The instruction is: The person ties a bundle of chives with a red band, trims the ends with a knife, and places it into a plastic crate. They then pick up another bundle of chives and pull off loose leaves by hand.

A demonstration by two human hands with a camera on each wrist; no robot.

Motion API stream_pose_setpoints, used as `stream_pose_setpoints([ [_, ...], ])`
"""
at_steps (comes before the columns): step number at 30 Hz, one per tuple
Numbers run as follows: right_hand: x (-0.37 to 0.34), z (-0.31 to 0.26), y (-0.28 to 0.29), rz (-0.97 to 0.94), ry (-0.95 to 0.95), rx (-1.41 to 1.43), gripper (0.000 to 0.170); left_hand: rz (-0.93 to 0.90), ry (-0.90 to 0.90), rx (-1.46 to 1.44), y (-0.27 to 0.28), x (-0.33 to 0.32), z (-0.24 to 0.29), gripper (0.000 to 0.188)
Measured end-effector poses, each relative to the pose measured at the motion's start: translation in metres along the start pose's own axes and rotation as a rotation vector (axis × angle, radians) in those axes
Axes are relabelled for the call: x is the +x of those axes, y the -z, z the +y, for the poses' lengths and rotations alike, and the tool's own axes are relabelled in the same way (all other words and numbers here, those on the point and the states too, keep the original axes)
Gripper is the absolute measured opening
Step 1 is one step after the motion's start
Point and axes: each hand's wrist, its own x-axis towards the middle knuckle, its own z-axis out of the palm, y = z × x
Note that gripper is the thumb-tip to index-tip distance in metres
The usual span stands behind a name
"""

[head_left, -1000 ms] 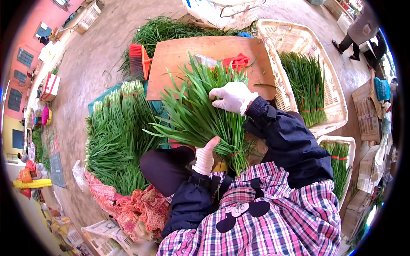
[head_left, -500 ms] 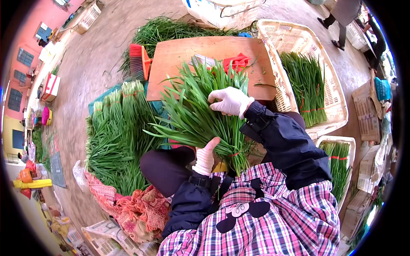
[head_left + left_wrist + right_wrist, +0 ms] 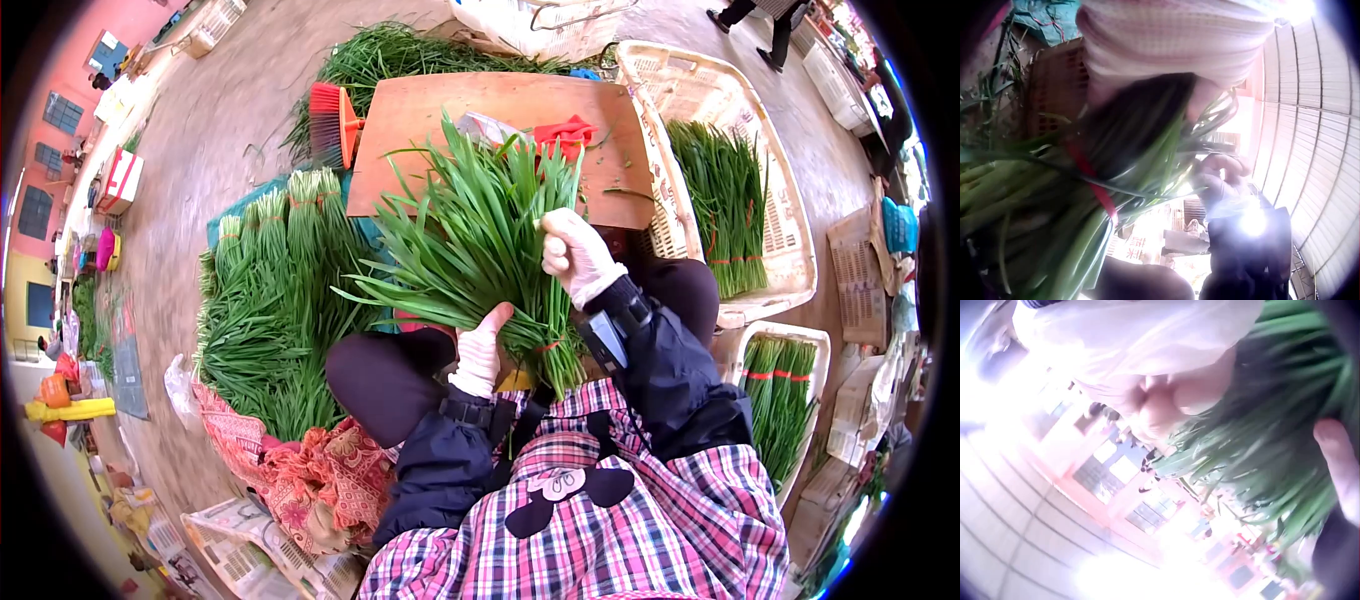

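Long green leaves form a large bunch [image 3: 465, 240], tied low on its stalks by a red band [image 3: 548, 347], also visible in the left wrist view as a red band [image 3: 1102, 199]. My gloved left hand [image 3: 480, 352] grips the bunch from the left, thumb up along the leaves; the left wrist view has this hand [image 3: 1172, 47] over the stalks. At the bunch's right side, my gloved right hand [image 3: 578, 256] has curled fingers and seems to pinch a thin leaf at the fingertips. Blur partly hides that leaf beside the right hand [image 3: 1172, 406].
Beyond the bunch stands a wooden board [image 3: 420, 110] with a red cloth [image 3: 565, 136]; a red brush [image 3: 330, 125] is beside it. Tied bunches [image 3: 280, 290] lie at left. Crates [image 3: 790, 240] at right hold more bunches. Patterned cloth [image 3: 320, 480] lies lower left.
My right hand has moved down and right from the leaves, its fingers now curled closer together. The left hand keeps its hold. The view has shifted slightly, and a passerby has moved up and left.
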Motion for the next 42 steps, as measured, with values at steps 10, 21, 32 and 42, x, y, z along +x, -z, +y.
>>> stream_pose_setpoints([
  [10,-0.05,-0.066,-0.035,-0.646,0.038,-0.666,0.028,0.043,-0.072,0.106,0.021,0.019,-0.023,0.031],
  [21,0.001,0.006,-0.059,-0.564,0.579,-1.995,0.027,0.057,-0.034,0.006,0.011,0.012,-0.019,0.038],
  [32,-0.057,0.008,-0.016,-0.53,0.002,-0.363,0.026,0.028,-0.044,0.012,0.018,0.011,-0.016,0.032],
  [42,-0.081,0.065,0.045,-0.046,0.552,-1.36,0.102,0.184,-0.471,0.576,0.013,-0.014,-0.004,0.034],
])
